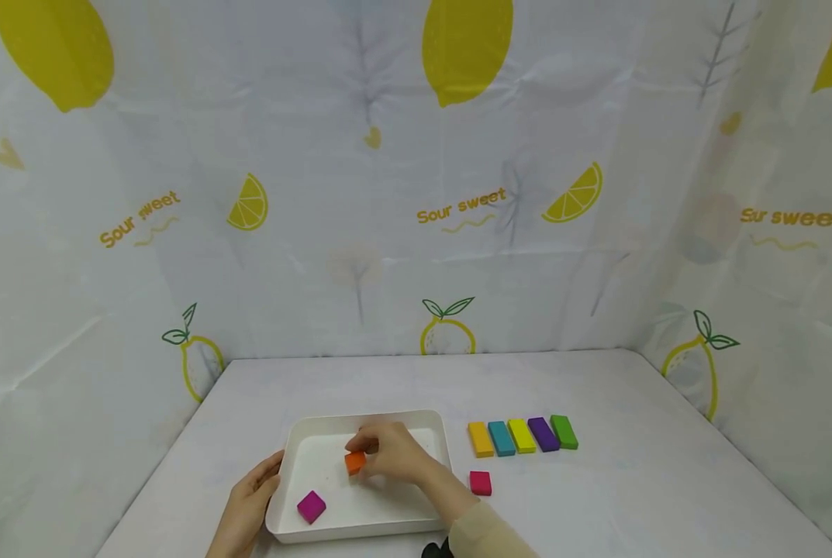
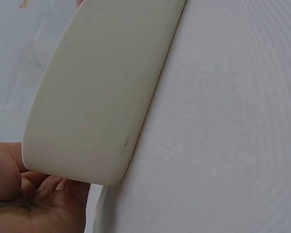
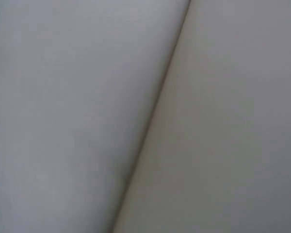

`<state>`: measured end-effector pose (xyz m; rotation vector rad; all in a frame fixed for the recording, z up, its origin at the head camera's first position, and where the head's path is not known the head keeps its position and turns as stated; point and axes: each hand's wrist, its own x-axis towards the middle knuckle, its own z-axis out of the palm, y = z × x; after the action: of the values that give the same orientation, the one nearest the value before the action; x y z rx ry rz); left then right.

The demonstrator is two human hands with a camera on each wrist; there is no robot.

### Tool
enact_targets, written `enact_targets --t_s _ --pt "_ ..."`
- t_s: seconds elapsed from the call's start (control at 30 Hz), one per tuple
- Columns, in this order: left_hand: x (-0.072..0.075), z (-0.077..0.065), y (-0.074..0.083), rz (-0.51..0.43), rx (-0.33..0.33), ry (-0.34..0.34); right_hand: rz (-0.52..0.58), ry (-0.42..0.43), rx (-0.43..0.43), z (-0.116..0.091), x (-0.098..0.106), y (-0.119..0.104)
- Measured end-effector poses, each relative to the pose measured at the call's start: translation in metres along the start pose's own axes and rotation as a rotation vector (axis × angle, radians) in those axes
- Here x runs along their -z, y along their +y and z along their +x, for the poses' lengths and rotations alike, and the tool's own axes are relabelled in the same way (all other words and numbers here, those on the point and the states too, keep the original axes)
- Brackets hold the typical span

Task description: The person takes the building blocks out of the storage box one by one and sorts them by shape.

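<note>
bare right hand (image 1: 386, 455), its sleeve (image 1: 491, 533) plain beige

A free strip of table (image 1: 360, 384) runs between the tray (image 1: 353, 532) and the far curtain (image 1: 304, 294). The left hand (image 1: 248, 504) blocks the tray's left wall; the right hand (image 1: 391, 453) and forearm (image 1: 447, 490) obstruct its middle and near right corner. Right of it, a red block (image 1: 481, 483) and a five-block row (image 1: 523, 436) restrict passage; farther right, the table offers clearance.

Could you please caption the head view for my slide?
Right hand holding an orange block at a white tray, left hand touching its edge, more coloured blocks lying nearby.
</note>
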<state>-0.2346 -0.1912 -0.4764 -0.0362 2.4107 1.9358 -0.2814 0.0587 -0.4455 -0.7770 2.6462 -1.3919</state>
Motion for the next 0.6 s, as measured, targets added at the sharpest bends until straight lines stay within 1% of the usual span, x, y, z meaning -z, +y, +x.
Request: enact_targets --t_s 0.17,0.47,0.6 --pt "0.001 0.001 0.000 -0.001 0.003 -0.003 0.024 0.029 -0.032 -0.008 0.014 0.001" --pt "0.001 0.001 -0.001 0.008 0.013 -0.006 -0.011 0.065 -0.055 -0.020 0.041 0.006" --pt "0.000 0.002 -0.001 0.011 0.016 -0.007 0.006 0.075 -0.077 -0.027 0.056 0.005"
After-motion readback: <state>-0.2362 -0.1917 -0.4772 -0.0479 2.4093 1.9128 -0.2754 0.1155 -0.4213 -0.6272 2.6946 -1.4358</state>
